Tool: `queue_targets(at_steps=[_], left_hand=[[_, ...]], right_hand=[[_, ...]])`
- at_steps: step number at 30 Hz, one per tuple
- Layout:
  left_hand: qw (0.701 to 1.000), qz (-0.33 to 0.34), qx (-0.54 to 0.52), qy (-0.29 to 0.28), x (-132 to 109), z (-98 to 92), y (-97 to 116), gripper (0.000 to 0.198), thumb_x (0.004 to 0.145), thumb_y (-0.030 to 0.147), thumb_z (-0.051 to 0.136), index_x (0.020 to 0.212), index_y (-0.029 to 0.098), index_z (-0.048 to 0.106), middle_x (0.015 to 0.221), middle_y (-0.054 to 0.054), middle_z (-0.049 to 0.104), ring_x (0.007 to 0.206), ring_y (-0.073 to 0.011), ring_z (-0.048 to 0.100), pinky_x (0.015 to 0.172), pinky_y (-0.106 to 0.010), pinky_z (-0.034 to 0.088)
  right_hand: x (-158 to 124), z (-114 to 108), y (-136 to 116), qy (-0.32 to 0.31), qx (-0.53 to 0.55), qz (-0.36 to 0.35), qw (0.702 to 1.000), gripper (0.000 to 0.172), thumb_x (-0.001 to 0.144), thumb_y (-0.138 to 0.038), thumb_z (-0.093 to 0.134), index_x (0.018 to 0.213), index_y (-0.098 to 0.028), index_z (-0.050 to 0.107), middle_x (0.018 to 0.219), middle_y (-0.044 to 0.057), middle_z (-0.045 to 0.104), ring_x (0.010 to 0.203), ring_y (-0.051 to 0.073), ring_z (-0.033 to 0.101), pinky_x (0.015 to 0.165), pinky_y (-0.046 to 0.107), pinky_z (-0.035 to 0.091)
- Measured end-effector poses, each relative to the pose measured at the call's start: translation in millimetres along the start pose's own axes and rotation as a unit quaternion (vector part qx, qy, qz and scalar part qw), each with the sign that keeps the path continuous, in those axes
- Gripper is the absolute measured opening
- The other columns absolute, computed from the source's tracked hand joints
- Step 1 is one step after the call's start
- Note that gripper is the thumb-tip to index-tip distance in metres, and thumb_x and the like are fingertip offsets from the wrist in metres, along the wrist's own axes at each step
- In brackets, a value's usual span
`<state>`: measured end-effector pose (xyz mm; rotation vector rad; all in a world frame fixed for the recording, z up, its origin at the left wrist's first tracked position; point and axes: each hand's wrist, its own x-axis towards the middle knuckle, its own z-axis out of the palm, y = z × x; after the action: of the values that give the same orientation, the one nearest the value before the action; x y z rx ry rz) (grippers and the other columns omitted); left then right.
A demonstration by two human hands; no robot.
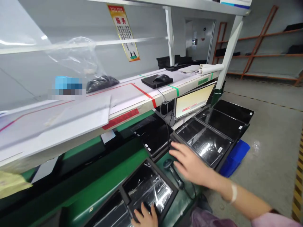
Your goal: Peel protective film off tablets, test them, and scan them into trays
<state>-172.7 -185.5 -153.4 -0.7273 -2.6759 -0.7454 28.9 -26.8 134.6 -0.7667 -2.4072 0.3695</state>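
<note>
Room: grey floor (267, 135), orange rack (254, 55) along the far right, a red-and-yellow banner (124, 33) on the wall. Green counter (101, 175) runs below a white shelf (78, 121) marked with red and green tape. On the shelf: a clear plastic bag (103, 82) with dark contents, and a black mouse (163, 78) resting on a flat black block (149, 82), its cable hanging over the front edge. Below the shelf edge stands a lit monitor (195, 101), pale yellow screen facing out.

Left hand (145, 217): laid over the near side of a film-covered black panel (148, 184), which lies flat at the front of the counter. Fingers spread apart, nothing seen in their grasp (film glare is strong here).

Right hand (187, 160): reaches across above a corded handheld scanner (174, 173), near the close corner of the labelled panels (220, 123) at right. Fingers parted and slightly bent; cannot tell whether they have hold of that edge. Pale band (234, 193) on the wrist.

Also noted: blue sheet (235, 157) beneath the labelled panels; more dark panels (153, 134) farther back, between shelf and scanner
</note>
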Motion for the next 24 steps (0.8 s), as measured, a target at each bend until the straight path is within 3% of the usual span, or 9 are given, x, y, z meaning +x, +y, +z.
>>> queue_targets(at_steps=[2, 3, 5, 7, 9, 11, 14, 18, 24], left_hand=[[0.998, -0.051, 0.022, 0.019, 1, 11.2, 36, 0.053, 0.078, 0.042, 0.054, 0.124, 0.017, 0.058, 0.137, -0.026, 0.050, 0.128, -0.0571, 0.036, 0.079, -0.080, 0.036], [0.997, -0.070, 0.029, 0.027, 3, 15.1, 49, 0.057, 0.076, 0.040, 0.054, 0.128, 0.017, 0.055, 0.140, -0.027, 0.046, 0.130, -0.0585, 0.031, 0.079, -0.084, 0.030], [0.995, -0.093, 0.031, 0.032, 8, 19.9, 67, 0.062, 0.076, 0.038, 0.051, 0.134, 0.014, 0.048, 0.144, -0.030, 0.038, 0.132, -0.0569, 0.029, 0.081, -0.086, 0.024], [0.992, -0.118, 0.024, 0.037, 15, 22.4, 79, 0.065, 0.076, 0.036, 0.048, 0.136, 0.011, 0.045, 0.145, -0.034, 0.034, 0.132, -0.0537, 0.032, 0.084, -0.085, 0.023], [0.987, -0.152, 0.024, 0.050, 23, 24.1, 91, 0.067, 0.075, 0.034, 0.046, 0.137, 0.009, 0.042, 0.145, -0.036, 0.031, 0.133, -0.0524, 0.033, 0.086, -0.085, 0.022], [0.982, -0.179, 0.031, 0.059, 31, 25.8, 101, 0.068, 0.074, 0.032, 0.046, 0.138, 0.009, 0.041, 0.146, -0.036, 0.029, 0.133, -0.0526, 0.032, 0.086, -0.085, 0.021], [0.977, -0.200, 0.046, 0.061, 38, 28.9, 113, 0.065, 0.077, 0.032, 0.043, 0.138, 0.010, 0.042, 0.148, -0.034, 0.029, 0.135, -0.0500, 0.030, 0.090, -0.084, 0.019], [0.974, -0.214, 0.052, 0.056, 40, 34.0, 118, 0.061, 0.089, 0.043, 0.031, 0.138, 0.008, 0.042, 0.148, -0.034, 0.027, 0.140, -0.0439, 0.025, 0.096, -0.081, 0.014], [0.969, -0.236, 0.057, 0.033, 42, 38.6, 121, 0.067, 0.090, 0.053, 0.026, 0.138, 0.009, 0.042, 0.149, -0.033, 0.028, 0.140, -0.0430, 0.024, 0.098, -0.080, 0.010]], right_hand=[[36, -78, 27, 0.137, -0.040, -0.088, 0.986, 0.031, 0.093, -0.018, 0.044, 0.120, -0.013, 0.057, 0.134, 0.014, 0.052, 0.126, 0.021, 0.047, 0.109, 0.039, 0.040], [61, -113, 44, 0.173, -0.069, -0.106, 0.977, 0.029, 0.093, -0.019, 0.045, 0.118, -0.013, 0.058, 0.131, 0.015, 0.054, 0.123, 0.022, 0.050, 0.107, 0.040, 0.042], [122, -165, 82, 0.170, -0.114, -0.120, 0.971, 0.032, 0.091, -0.021, 0.049, 0.120, -0.012, 0.056, 0.129, 0.015, 0.053, 0.123, 0.026, 0.050, 0.107, 0.045, 0.040], [192, -189, 116, 0.136, -0.161, -0.101, 0.972, 0.039, 0.088, -0.020, 0.052, 0.127, -0.010, 0.051, 0.132, 0.016, 0.048, 0.129, 0.030, 0.045, 0.108, 0.049, 0.037], [258, -190, 140, 0.074, -0.205, -0.081, 0.973, 0.046, 0.089, -0.021, 0.054, 0.132, -0.008, 0.046, 0.138, 0.019, 0.042, 0.130, 0.034, 0.043, 0.106, 0.052, 0.037], [312, -177, 153, 0.017, -0.243, -0.062, 0.968, 0.050, 0.090, -0.024, 0.055, 0.136, -0.010, 0.044, 0.145, 0.020, 0.035, 0.129, 0.038, 0.043, 0.104, 0.056, 0.036], [364, -151, 163, -0.037, -0.252, -0.031, 0.967, 0.058, 0.092, -0.037, 0.054, 0.141, -0.009, 0.040, 0.152, 0.022, 0.021, 0.129, 0.038, 0.044, 0.106, 0.051, 0.034], [394, -129, 174, -0.059, -0.219, -0.045, 0.973, 0.067, 0.093, -0.048, 0.044, 0.142, -0.003, 0.037, 0.148, 0.024, 0.026, 0.132, 0.030, 0.040, 0.106, 0.037, 0.030], [404, -118, 193, -0.014, -0.203, -0.060, 0.977, 0.072, 0.085, -0.054, 0.039, 0.130, 0.001, 0.051, 0.133, 0.015, 0.050, 0.126, 0.029, 0.044, 0.101, 0.038, 0.032]])
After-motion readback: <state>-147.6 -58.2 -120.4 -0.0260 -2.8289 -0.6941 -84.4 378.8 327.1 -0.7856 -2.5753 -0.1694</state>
